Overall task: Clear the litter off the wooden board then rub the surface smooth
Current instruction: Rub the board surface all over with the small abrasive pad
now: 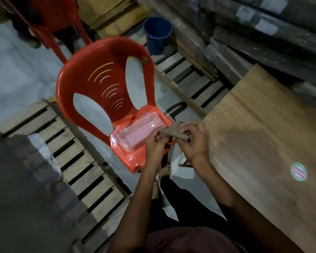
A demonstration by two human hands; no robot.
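Above the red chair, both hands' fingers pinch a brown sheet, long axis running left-right.

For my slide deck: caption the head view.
Both hands grip a brown sheet over a red chair, beside the wooden board.

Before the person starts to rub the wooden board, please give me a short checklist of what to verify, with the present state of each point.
1. Rubbing sheet in the grip of both hands, left hand and right hand: ok.
2. Sheet folded ready for use: cannot tell, it looks crumpled and blurred.
3. Wooden board free of litter: not ok, a round sticker lies on it.
4. Hands over the board: not ok, they are above the red chair.
5. Clear plastic box off the board: ok, it sits on the chair seat.
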